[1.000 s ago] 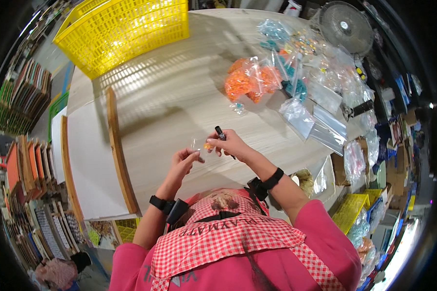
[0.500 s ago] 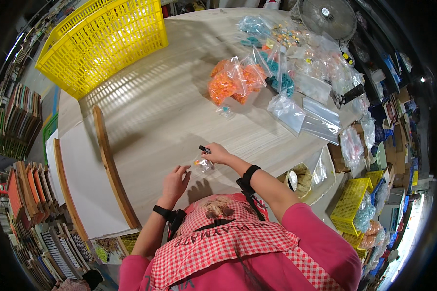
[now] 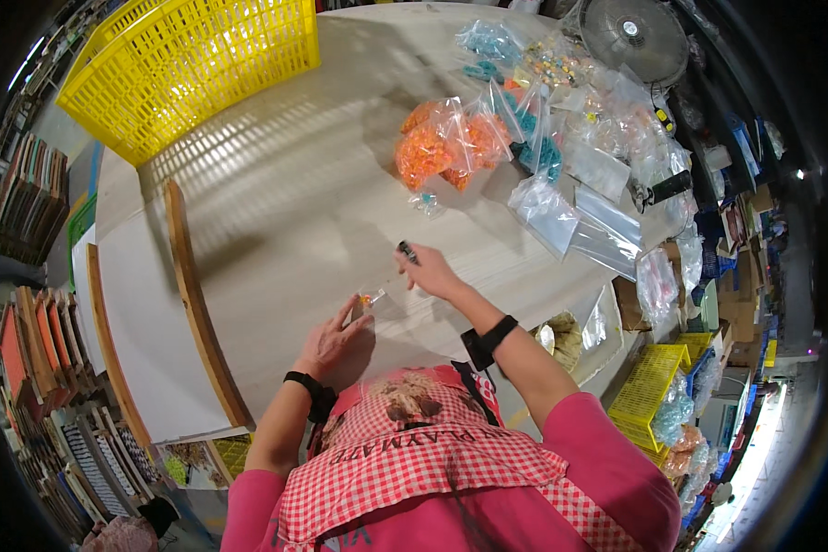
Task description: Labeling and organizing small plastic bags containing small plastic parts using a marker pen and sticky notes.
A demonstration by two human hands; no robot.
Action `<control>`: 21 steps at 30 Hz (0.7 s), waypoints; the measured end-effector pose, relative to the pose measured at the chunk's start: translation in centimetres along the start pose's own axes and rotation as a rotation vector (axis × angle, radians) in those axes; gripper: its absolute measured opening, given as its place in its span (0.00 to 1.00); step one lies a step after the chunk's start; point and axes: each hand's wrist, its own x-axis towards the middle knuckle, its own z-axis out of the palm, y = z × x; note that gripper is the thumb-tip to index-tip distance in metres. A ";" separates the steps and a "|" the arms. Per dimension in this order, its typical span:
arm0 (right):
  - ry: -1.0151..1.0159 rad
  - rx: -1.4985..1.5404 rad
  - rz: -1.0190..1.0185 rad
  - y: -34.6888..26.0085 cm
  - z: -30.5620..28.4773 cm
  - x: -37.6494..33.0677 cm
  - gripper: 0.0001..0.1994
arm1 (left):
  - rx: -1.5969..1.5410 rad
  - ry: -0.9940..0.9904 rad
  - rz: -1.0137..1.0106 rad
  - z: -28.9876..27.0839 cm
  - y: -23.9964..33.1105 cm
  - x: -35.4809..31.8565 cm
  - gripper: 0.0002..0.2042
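The left hand (image 3: 333, 339) pinched a small clear bag (image 3: 370, 298) (orange bits inside); the right hand (image 3: 430, 272) gripped a dark marker (image 3: 407, 251); many filled bags (image 3: 451, 147) waited on the counter (image 3: 276, 202).

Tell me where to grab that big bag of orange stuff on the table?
Probably by the loose, crinkled clear top of the orange bag, coming from above. The bag lies bulging on the table, so its empty plastic top likely pinches easier than the full middle.
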 end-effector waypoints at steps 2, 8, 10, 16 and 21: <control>0.071 0.123 -0.005 -1.6 -1.6 -0.7 0.18 | -0.025 0.095 0.001 0.2 0.1 0.0 0.20; -0.068 0.585 0.045 -4.5 -6.4 -3.6 0.27 | -0.141 0.236 -0.005 0.6 -0.4 -0.1 0.18; 0.080 0.584 -0.074 -4.4 -6.6 -3.5 0.27 | -0.075 0.224 0.017 0.6 -1.0 -0.1 0.21; 0.748 0.230 -0.482 -4.1 -8.8 -0.3 0.19 | -0.037 0.227 0.039 1.0 -1.1 0.1 0.20; 1.032 -0.309 -0.672 -4.9 -12.4 5.4 0.20 | -0.030 0.176 0.005 1.1 -1.2 0.1 0.21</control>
